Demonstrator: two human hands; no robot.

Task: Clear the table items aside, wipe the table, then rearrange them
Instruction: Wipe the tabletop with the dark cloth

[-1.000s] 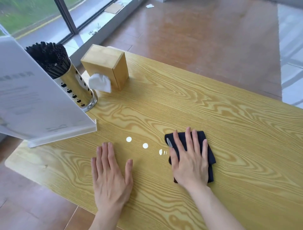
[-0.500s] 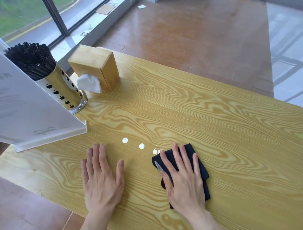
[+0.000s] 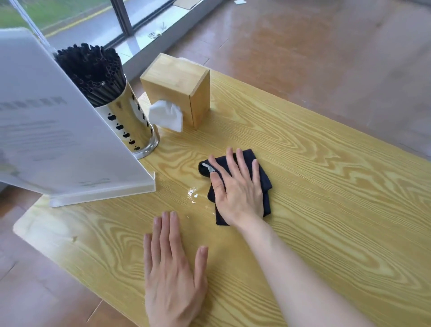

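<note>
Both hands flat, fingers spread: right hand (image 3: 236, 189) half-hiding dark cloth (image 3: 262, 177); left hand (image 3: 171, 270) empty.

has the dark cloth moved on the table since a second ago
Yes. The dark cloth, under the right hand, slid left over the water drops toward the straw holder.

You look past a dark window post (image 3: 121, 16). Left of it, outside, you see grass (image 3: 58, 9) and a road (image 3: 93, 25) with a yellow line. Just below it runs a pale sill (image 3: 140, 44) carrying small debris (image 3: 155, 34). Right of it spreads glossy brown floor (image 3: 314, 46), with a white scrap (image 3: 240, 1) at your frame's top edge.
</note>
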